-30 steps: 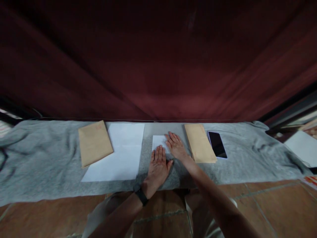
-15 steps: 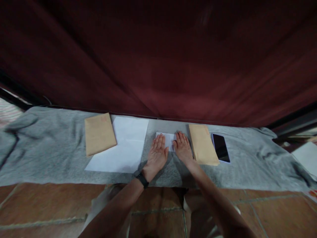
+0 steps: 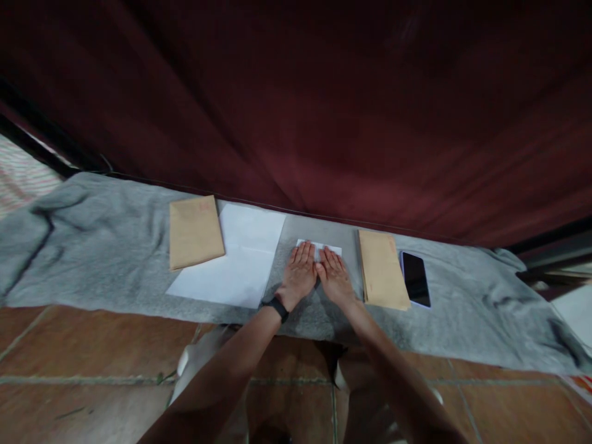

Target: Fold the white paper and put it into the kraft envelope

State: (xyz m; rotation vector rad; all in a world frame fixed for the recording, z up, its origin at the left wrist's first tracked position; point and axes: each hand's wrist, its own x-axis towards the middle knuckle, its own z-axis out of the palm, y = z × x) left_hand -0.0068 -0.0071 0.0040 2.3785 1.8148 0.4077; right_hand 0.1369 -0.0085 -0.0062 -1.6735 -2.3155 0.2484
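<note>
A small folded white paper (image 3: 318, 246) lies on the grey cloth, mostly covered by my two hands. My left hand (image 3: 299, 271), a dark band on its wrist, rests flat on the paper's left part with fingers stretched out. On the right part lies my right hand (image 3: 335, 277), also flat, its thumb close to the left hand. To the left are large white sheets (image 3: 235, 271), partly under a brown envelope stack (image 3: 197, 233). Brown envelopes (image 3: 383, 270) lie in another pile just right of my right hand.
A phone (image 3: 415, 279) with a pale purple edge lies right of the envelopes. The grey cloth (image 3: 467, 296) covers a long, narrow surface. Behind it hangs a dark red curtain (image 3: 296, 123). Below its front edge are brown floor tiles (image 3: 115, 345).
My right hand has slid left across the small folded paper, closer to my left hand, and covers more of it. The camera view has tilted slightly.
</note>
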